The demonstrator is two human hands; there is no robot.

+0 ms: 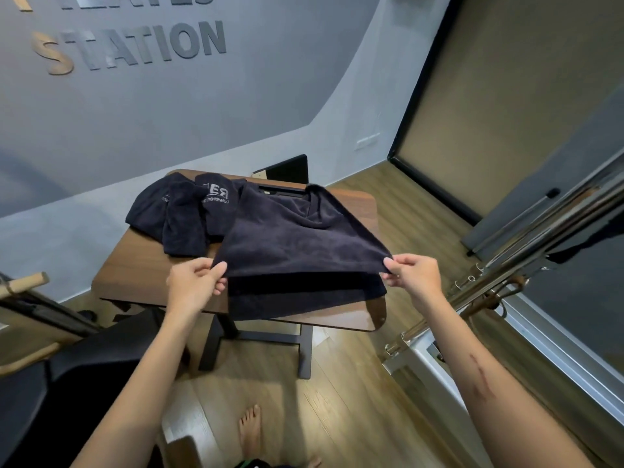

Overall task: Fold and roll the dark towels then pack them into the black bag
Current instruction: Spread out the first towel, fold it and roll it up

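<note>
A pilates studio: raised grey "STATION" wall lettering [135, 45] at upper left, chromed steel exercise-machine rails [526, 238] at right.

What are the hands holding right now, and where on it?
Both hold one dark navy terry towel: left hand pinches its near left corner, right hand its near right corner.

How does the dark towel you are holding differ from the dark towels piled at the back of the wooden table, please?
The held dark navy towel is stretched out, its near corners pinched by the left hand and right hand; the piled dark towels lie bunched and untouched. The pile shows pale lettering; the held towel shows none. Both share the same dark fabric.
</note>
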